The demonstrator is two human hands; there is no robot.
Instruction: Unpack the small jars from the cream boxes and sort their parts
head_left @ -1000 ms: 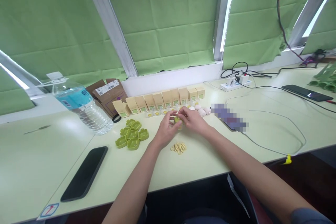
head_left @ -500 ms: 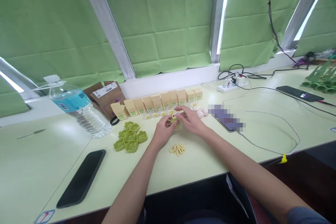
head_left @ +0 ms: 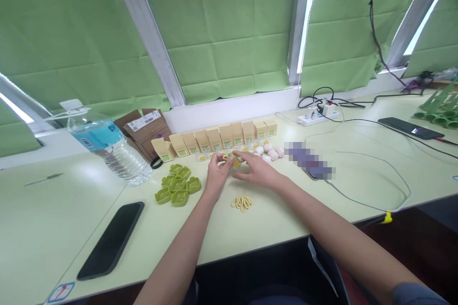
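My left hand (head_left: 216, 178) pinches a small rounded green-and-yellow piece with a pale yellow loop (head_left: 225, 157) sticking out on its left side. My right hand (head_left: 263, 170) is close on the other side, fingers stretched and thumb apart; its fingertips reach the piece's edge, and I cannot tell if they touch. Below both hands lies a small pile of yellow rings (head_left: 242, 203). Several green animal-shaped cups (head_left: 178, 185) are grouped to the left. Behind the hands stand small clear pieces with yellow centres (head_left: 202, 157) and several pale pink and white rounded pieces (head_left: 273, 155).
A row of small open cream boxes (head_left: 214, 140) lines the back. To the left are a water bottle (head_left: 114, 147), a brown carton (head_left: 148, 133) and a dark phone (head_left: 111, 240). A power strip (head_left: 318, 116), cables and another phone (head_left: 411, 127) occupy the right.
My right hand has drawn its thumb down and away from the piece. My left hand has shifted slightly left and up, and the loop now points left instead of up.
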